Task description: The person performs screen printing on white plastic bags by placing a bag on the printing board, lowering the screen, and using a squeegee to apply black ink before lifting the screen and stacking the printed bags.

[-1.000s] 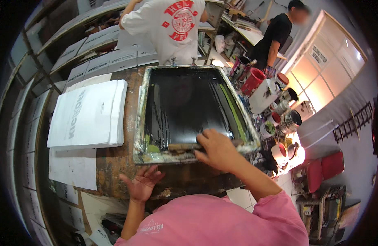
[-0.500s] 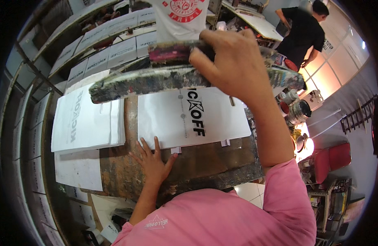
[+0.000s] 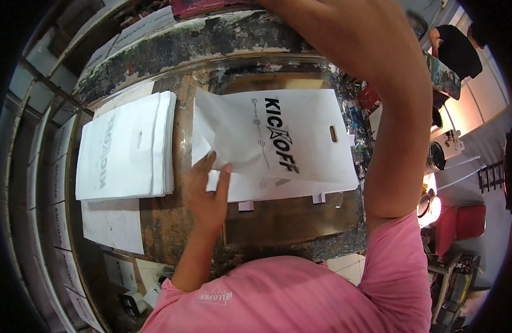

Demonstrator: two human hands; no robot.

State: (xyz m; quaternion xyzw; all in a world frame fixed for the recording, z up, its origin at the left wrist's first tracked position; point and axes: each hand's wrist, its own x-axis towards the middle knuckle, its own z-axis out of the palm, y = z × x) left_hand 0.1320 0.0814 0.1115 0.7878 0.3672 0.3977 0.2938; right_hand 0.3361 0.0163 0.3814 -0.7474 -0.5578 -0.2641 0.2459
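Note:
A white flat bag (image 3: 311, 139) with bold black lettering and a punched handle slot lies on the work board. Its left part is raised and creased, and my left hand (image 3: 206, 191) has the near left corner between thumb and fingers. Above the board, a long paint-caked screen printing frame (image 3: 183, 47) is tilted up. My right hand (image 3: 328, 19) is at this frame by the top edge of the view, its fingertips cut off. A pink-stained bar (image 3: 203, 6) rests along the frame's top.
Left of the bag is a stack of white printed bags (image 3: 125, 150) over a pale sheet (image 3: 112, 225). Small white tabs (image 3: 246, 206) stick to the board. Racks of printed bags (image 3: 61, 222) line the left side. At right are cans (image 3: 435, 156), a red chair (image 3: 469, 222) and another person (image 3: 458, 53).
The frame has risen away with my right arm, uncovering the whole bag. My left hand, flat on the board before, now lifts the bag's near left corner.

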